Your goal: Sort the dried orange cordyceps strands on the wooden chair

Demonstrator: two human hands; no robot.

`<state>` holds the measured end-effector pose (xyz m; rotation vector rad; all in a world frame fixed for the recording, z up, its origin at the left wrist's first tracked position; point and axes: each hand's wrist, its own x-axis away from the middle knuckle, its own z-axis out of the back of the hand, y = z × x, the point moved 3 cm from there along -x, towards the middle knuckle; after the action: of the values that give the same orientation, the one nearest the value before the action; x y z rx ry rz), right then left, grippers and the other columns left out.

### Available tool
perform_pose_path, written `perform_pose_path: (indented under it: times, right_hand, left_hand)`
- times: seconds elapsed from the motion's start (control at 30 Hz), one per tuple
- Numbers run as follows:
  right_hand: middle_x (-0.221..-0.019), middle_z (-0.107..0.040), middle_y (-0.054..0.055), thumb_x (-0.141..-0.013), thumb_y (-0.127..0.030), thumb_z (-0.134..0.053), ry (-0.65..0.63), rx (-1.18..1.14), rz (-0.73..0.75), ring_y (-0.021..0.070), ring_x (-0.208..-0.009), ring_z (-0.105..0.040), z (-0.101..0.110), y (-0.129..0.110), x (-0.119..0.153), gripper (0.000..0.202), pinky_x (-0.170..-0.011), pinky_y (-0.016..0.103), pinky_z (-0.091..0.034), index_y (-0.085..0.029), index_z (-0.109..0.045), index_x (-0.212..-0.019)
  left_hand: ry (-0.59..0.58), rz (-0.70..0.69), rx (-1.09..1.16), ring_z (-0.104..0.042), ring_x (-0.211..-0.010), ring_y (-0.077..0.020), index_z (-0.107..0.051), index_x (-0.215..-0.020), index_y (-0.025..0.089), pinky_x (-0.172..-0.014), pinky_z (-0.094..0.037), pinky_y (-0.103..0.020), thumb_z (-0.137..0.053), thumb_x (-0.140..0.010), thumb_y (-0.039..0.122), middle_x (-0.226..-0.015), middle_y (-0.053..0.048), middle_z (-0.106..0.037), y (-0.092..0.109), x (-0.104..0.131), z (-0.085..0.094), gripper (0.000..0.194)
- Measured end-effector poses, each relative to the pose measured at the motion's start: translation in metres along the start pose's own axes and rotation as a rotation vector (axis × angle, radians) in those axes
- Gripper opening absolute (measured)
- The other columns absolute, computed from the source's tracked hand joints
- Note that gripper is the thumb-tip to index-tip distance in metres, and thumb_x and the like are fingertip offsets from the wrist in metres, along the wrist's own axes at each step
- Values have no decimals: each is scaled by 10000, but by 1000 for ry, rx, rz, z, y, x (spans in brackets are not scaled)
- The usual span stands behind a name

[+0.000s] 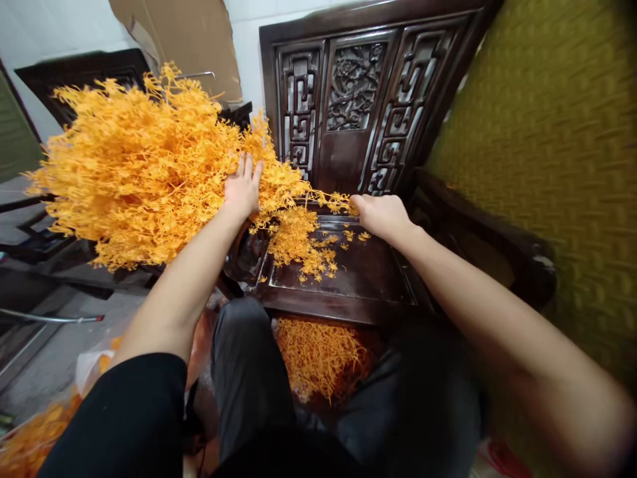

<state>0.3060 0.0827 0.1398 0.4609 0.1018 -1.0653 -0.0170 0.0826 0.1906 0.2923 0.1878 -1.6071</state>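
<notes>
A big heap of orange plastic flower sprigs [144,166] fills the left side, raised above the chair seat. My left hand [242,187] rests on the heap's right part, fingers stretched and spread; its thumb side is partly hidden. My right hand [381,214] is closed, gripping the end of an orange sprig [328,199] that stretches leftward to the heap. Beneath it, small loose orange pieces [293,242] lie piled and scattered on the dark wooden chair seat [363,265].
Behind the seat rises a carved chair back [348,146]. More orange strands [323,355] lie below, between the knees. A textured yellow-green surface [557,133] stands at right, and cardboard [189,40] leans against the wall. At lower left is a plastic bag [89,368] with orange pieces.
</notes>
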Motion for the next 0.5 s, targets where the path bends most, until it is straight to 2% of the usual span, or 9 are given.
perform_pose_path:
  times: [0.07, 0.17, 0.27, 0.37, 0.5]
  right_hand:
    - [-1120, -761, 129, -1012, -212, -375, -3, -11, -23, 290, -855, -726, -2, 5, 8, 358, -652, 329, -344, -179, -629, -1262]
    - [-1140, -762, 141, -1006, -221, -375, -4, -30, -54, 302, -879, -724, -2, 7, 13, 399, -683, 343, -376, -184, -629, -1311]
    - [-1055, -769, 167, -1003, -221, -364, -11, -23, -89, 317, -874, -728, 0, 10, 12, 420, -688, 347, -381, -166, -641, -1314]
    - [-979, -763, 203, -1000, -238, -386, -24, -10, -160, 323, -861, -726, -1, 24, 14, 427, -699, 340, -374, -150, -636, -1335]
    - [-958, -752, 254, -946, -242, -513, -45, -16, -366, 329, -834, -718, -13, 67, 38, 411, -674, 359, -352, -160, -667, -1318]
  left_hand:
    - [-18, 11, -53, 39, -1578, -413, -131, -1660, 110, -1189, -179, -659, -800, -757, 619, -1769, -124, -24, -1, 0, 1, 1234]
    - [-57, 17, -205, 27, -1591, -395, -69, -1671, 101, -1189, -234, -628, -828, -759, 496, -1765, -149, 25, -3, -2, 0, 1250]
    - [-77, 26, -270, 26, -1598, -385, -60, -1673, 98, -1168, -286, -617, -832, -757, 439, -1759, -175, 48, -4, -3, -1, 1246]
    - [-47, 33, -152, 24, -1592, -402, -92, -1666, 95, -1178, -227, -658, -780, -779, 569, -1759, -164, 54, -5, -5, -3, 1219]
    - [25, 100, 72, 5, -1591, -408, -164, -1651, 81, -1222, -118, -650, -715, -752, 728, -1765, -128, 2, -8, -10, -4, 1237]
